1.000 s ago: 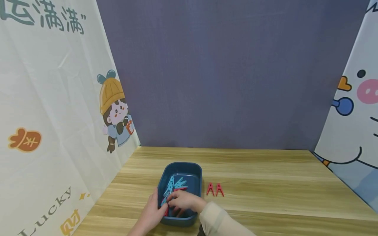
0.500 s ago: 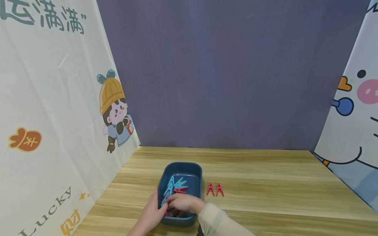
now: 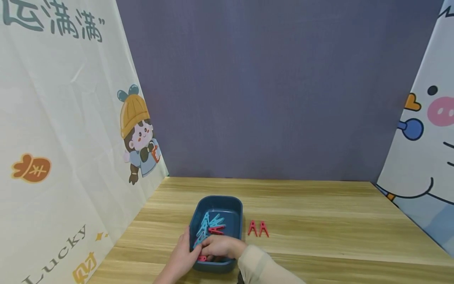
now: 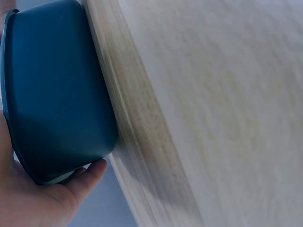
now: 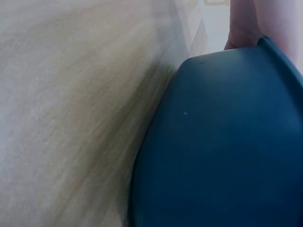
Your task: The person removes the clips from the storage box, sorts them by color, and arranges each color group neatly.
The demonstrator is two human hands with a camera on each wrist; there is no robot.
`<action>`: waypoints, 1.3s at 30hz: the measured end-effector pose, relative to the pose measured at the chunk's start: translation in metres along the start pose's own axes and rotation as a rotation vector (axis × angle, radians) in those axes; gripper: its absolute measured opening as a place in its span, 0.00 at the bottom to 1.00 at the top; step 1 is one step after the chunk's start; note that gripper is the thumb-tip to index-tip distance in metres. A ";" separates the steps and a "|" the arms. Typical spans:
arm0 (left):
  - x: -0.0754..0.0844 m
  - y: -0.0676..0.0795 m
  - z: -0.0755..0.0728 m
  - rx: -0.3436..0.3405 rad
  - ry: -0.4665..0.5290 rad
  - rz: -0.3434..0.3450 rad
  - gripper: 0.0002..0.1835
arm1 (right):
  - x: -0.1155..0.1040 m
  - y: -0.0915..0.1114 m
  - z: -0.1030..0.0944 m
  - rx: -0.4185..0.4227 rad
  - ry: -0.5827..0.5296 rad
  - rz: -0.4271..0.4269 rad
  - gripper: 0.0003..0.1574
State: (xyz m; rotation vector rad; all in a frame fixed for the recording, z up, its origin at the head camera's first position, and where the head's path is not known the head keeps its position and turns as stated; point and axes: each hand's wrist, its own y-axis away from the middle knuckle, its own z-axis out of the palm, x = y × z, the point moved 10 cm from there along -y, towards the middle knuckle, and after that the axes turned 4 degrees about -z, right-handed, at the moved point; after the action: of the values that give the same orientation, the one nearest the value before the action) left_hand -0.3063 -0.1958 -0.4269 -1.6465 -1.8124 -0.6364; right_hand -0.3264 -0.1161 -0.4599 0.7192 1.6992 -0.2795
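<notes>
A dark blue plastic bin [image 3: 234, 205] stands on the table, holding several light blue clothespins [image 3: 203, 227] and a red clothespin [image 3: 216, 229]. My left hand [image 3: 182, 250] grips the bin's near left side, thumb at the rim; in the left wrist view its fingers [image 4: 90, 179] reach under the bin's corner. Inside the near end, my right hand [image 3: 223, 245] has its fingers curled down and pinches another red clothespin [image 3: 201, 258], of which one end shows. Its fingertips are partly hidden. The right wrist view mostly holds the bin's outer wall [image 5: 222, 137].
Two red clothespins, a left one [image 3: 252, 228] and a right one [image 3: 263, 228], lie side by side on the wooden table [image 3: 319, 221], right of the bin. A dark cloth backdrop [image 3: 248, 98] rises behind, with printed sheets at both sides.
My right hand has reached deeper into the bin's near end and its fingers have closed together. The red clothespin there has turned. My left hand has stayed on the bin.
</notes>
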 end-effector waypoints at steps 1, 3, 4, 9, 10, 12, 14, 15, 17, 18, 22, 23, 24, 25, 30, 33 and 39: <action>0.000 0.000 0.000 -0.004 0.000 -0.001 0.40 | 0.000 0.000 0.000 -0.003 -0.001 0.001 0.12; -0.001 0.000 0.000 -0.010 0.004 -0.007 0.40 | 0.000 0.001 0.000 -0.008 -0.002 0.001 0.13; -0.001 0.000 0.000 -0.010 0.005 -0.006 0.40 | -0.001 0.001 0.000 -0.011 -0.003 -0.001 0.13; -0.001 0.000 0.000 -0.007 0.000 -0.011 0.40 | -0.002 0.002 0.000 -0.011 0.000 -0.004 0.13; -0.001 0.000 0.000 -0.005 -0.002 -0.012 0.40 | -0.003 0.003 -0.001 -0.007 0.000 -0.004 0.13; -0.001 0.000 0.000 -0.006 -0.004 -0.015 0.41 | -0.003 0.003 -0.002 0.002 -0.005 -0.005 0.12; -0.001 0.000 0.000 -0.001 -0.005 -0.011 0.41 | -0.003 0.003 -0.002 0.005 -0.023 -0.008 0.12; -0.002 0.000 0.000 -0.002 -0.002 -0.014 0.41 | -0.003 0.003 -0.002 0.006 -0.034 -0.008 0.12; -0.003 -0.001 0.001 -0.004 0.003 -0.021 0.41 | -0.003 0.003 -0.003 0.002 -0.059 -0.010 0.11; -0.003 -0.001 0.001 -0.006 0.004 -0.023 0.41 | -0.002 0.002 -0.003 -0.001 -0.070 -0.008 0.11; -0.005 -0.002 0.002 -0.022 0.007 -0.041 0.41 | 0.000 0.001 -0.003 -0.011 -0.084 0.002 0.14; -0.006 -0.002 0.003 -0.025 0.007 -0.043 0.41 | 0.000 0.001 -0.003 -0.010 -0.080 0.004 0.15; -0.006 -0.002 0.003 -0.027 0.008 -0.046 0.41 | 0.001 0.001 -0.003 -0.006 -0.074 0.008 0.16; -0.006 -0.002 0.003 -0.029 0.007 -0.047 0.41 | 0.000 0.002 -0.004 0.001 -0.062 0.007 0.16; -0.005 -0.002 0.003 -0.021 0.012 -0.036 0.41 | -0.003 0.005 -0.010 0.082 0.004 -0.010 0.14; -0.002 0.000 0.001 -0.003 0.010 -0.007 0.41 | -0.007 0.006 -0.015 0.148 0.025 -0.037 0.12; 0.002 0.002 -0.002 0.024 0.006 0.016 0.40 | -0.011 0.009 -0.029 0.278 0.002 -0.087 0.10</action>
State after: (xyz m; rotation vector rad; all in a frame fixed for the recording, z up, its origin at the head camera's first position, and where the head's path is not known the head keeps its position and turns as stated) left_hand -0.3041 -0.1953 -0.4245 -1.6405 -1.7944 -0.6096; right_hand -0.3428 -0.0969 -0.4403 0.8499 1.7139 -0.5845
